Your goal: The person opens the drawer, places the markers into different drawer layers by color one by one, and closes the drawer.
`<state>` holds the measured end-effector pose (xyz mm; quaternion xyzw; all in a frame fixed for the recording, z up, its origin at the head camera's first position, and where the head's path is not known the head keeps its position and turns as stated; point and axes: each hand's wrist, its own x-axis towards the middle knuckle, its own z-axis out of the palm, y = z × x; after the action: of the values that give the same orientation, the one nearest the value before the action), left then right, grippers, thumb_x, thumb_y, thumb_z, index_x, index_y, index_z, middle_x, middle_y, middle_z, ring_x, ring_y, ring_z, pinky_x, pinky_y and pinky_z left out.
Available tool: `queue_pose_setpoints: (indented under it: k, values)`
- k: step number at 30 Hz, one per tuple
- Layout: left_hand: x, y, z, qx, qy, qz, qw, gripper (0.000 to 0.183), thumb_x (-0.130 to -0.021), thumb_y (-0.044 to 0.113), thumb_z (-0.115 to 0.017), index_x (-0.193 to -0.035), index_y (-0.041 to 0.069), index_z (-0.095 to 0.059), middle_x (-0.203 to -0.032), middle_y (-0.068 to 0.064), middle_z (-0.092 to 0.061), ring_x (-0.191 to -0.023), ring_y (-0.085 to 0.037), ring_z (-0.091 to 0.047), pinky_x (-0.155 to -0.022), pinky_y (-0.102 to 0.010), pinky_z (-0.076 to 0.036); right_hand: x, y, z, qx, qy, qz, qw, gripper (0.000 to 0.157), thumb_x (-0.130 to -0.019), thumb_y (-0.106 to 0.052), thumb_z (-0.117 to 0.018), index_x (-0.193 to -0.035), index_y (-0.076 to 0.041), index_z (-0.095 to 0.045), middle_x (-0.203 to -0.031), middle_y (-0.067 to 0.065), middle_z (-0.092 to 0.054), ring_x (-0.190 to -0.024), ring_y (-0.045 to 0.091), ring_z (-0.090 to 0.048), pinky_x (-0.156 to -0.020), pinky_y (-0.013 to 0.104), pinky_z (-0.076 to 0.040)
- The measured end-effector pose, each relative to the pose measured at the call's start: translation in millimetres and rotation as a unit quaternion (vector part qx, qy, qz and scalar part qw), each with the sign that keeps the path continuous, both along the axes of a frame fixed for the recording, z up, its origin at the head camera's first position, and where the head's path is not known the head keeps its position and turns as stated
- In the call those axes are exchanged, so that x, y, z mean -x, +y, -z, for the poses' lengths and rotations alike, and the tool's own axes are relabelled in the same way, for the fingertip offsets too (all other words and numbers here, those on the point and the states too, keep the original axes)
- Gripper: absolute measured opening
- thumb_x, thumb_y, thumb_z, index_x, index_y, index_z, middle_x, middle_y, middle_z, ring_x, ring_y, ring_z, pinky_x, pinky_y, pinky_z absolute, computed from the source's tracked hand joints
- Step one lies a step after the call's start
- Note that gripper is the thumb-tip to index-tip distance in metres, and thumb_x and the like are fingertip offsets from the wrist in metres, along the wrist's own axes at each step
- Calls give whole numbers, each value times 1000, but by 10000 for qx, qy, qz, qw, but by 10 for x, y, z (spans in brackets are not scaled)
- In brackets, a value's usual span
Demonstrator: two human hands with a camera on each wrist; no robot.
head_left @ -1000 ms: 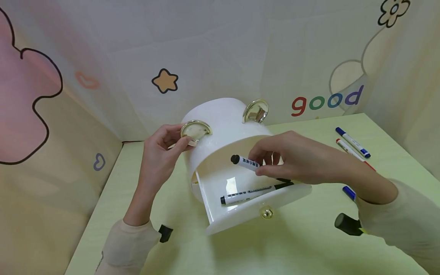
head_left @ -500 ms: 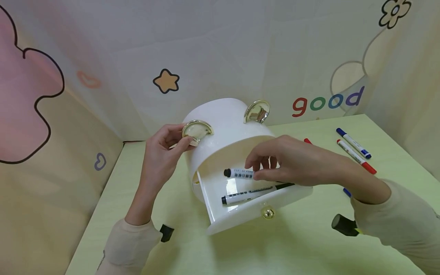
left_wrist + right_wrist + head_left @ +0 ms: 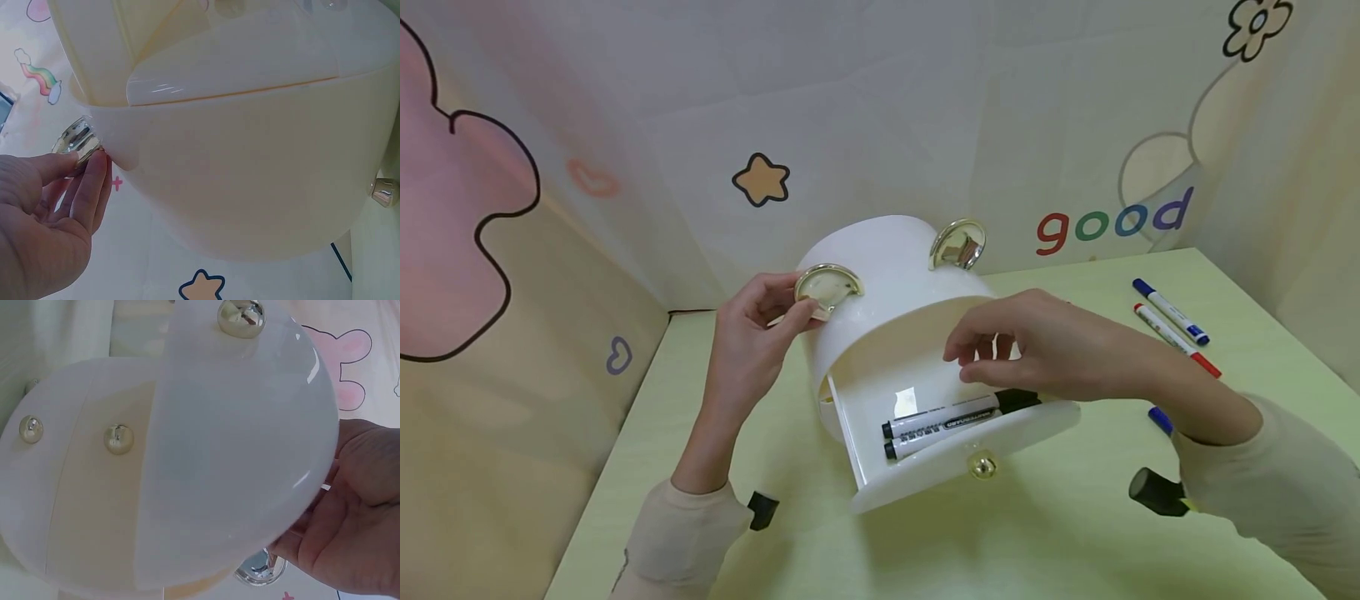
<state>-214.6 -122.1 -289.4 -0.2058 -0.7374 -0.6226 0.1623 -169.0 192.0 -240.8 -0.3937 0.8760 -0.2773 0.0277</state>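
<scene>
A white round-topped storage box [image 3: 880,250] with gold ears stands on the table, its upper drawer [image 3: 910,485] pulled out. My left hand [image 3: 748,350] pinches the left gold ear [image 3: 827,288] between thumb and fingers; the left wrist view shows that ear [image 3: 76,139] too. Inside the drawer, two black-capped whiteboard markers, an upper one [image 3: 936,417] and a lower one [image 3: 919,443], lie side by side near the front panel. Over them hovers my right hand [image 3: 1037,346], fingers loosely bent, holding nothing. From the right wrist, the drawer's front panel [image 3: 244,425] hides part of the hand [image 3: 356,525].
To the right on the table lie a blue marker [image 3: 1171,312] and a red marker [image 3: 1176,340]. Another blue one [image 3: 1160,419] is partly covered by the right forearm. A gold knob [image 3: 982,465] sticks out from the drawer front. Printed cloth hangs behind and at both sides.
The whiteboard marker held in my right hand has been lowered and let go into the drawer beside the other one. My left hand stays on the ear.
</scene>
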Motion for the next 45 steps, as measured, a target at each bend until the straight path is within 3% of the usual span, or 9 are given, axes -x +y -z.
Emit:
queue_pose_setpoints:
  k: [4, 9, 14, 24, 27, 29, 35, 40, 45]
  values:
    - [-1, 0, 3, 18, -7, -13, 10000, 30, -93, -10, -69, -122, -10, -65, -109, -21, -70, -89, -19, -71, -79, -34, -65, -10, 68, 5, 243, 28, 175, 9995, 16, -95, -9, -75, -110, -15, -75, -99, -11, -70, -86, 10, -63, -69, 26, -59]
    - [3, -3, 4, 87, -12, -68, 9999, 31, -93, -10, -70, -123, -9, -65, -110, -20, -70, -91, -21, -71, -79, -34, -65, -63, 162, 39, 856, 569, 448, 9937, 16, -94, -5, -76, -106, -16, -75, -98, -14, -71, -85, 8, -64, -70, 24, -58]
    - [2, -3, -1, 94, -7, -77, 9999, 31, -93, -10, -70, -123, -9, -65, -110, -20, -70, -91, -21, -71, -79, -34, -65, -177, 240, 63, 1373, 1199, 997, 9782, 21, -92, -3, -76, -103, -21, -76, -96, -18, -71, -82, 6, -64, -63, 22, -51]
    - [1, -3, -11, 62, 12, -55, 10000, 29, -93, -10, -70, -122, -10, -65, -108, -20, -70, -90, -22, -72, -79, -34, -65, -412, 327, 88, 1893, 1686, 1817, 9501, 18, -92, -3, -77, -100, -20, -78, -90, -12, -72, -78, 5, -61, -63, 14, -49]
    - [0, -3, -14, 77, 11, -61, 10000, 30, -92, -11, -70, -122, -11, -65, -109, -19, -70, -91, -23, -72, -79, -34, -65, -474, 326, 119, 2059, 2143, 1709, 9394, 17, -89, -1, -79, -98, -15, -78, -86, -10, -71, -75, 3, -60, -58, 13, -47]
    - [-2, -3, -13, 90, 22, -72, 9999, 30, -92, -11, -70, -122, -11, -64, -109, -19, -70, -92, -24, -72, -79, -35, -65, -504, 318, 146, 2141, 2518, 1549, 9310, 4, -94, -11, -77, -97, -11, -78, -84, -8, -70, -75, 1, -57, -55, 12, -45]
    - [-6, 5, -5, 46, 28, -61, 10000, 30, -91, -12, -70, -121, -11, -64, -109, -19, -70, -91, -23, -71, -79, -35, -65, -599, 290, 241, 2210, 3430, 1450, 9014, 44, -103, -45, -61, -94, -5, -78, -80, -4, -69, -76, -2, -53, -57, 10, -40]
    - [-10, 12, 0, 10, -8, -42, 10000, 30, -91, -12, -70, -121, -12, -64, -107, -17, -70, -90, -22, -71, -79, -36, -65, -678, 245, 316, 2254, 3903, 1490, 8802, 45, -104, -43, -60, -91, -3, -77, -78, -1, -71, -71, 0, -53, -55, 9, -41]
    - [-8, 10, 3, 24, -12, -38, 10000, 31, -91, -12, -70, -122, -11, -64, -107, -17, -70, -90, -22, -71, -79, -36, -65, -735, 119, 423, 2334, 4486, 1167, 8548, 43, -103, -39, -62, -84, -3, -75, -72, -1, -68, -60, 8, -57, -46, 19, -43]
